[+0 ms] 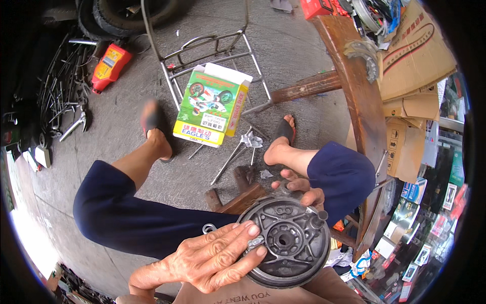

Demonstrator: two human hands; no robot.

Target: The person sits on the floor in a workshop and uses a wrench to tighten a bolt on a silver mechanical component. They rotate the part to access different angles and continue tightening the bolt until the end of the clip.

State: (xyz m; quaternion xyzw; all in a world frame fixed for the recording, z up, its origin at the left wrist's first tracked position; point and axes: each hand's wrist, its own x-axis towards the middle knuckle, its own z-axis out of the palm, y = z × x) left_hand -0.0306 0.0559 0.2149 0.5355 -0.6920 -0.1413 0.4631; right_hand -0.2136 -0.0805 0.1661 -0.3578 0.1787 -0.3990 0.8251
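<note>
My left hand (217, 258) lies over the left side of a round dark metal brake hub plate (298, 253), its fingertips against a small silvery piece (254, 243) on the plate; its thumb is hidden. My right hand (304, 190) grips the plate from behind at the upper rim, fingers curled near a stub on it; most of that hand is hidden. A shiny metal ring (208, 228) shows just beyond my left fingers. The plate is held over my lap between my bent legs.
A green-yellow box (210, 101) lies by a metal rack (172, 76), with loose tools (233, 157) nearby. A wooden beam (349, 66) and cardboard (410, 55) stand right, a glass display case (435, 213) beyond. Tyres (126, 20), a red-yellow container (109, 68) and metal rods (55, 86) lie left.
</note>
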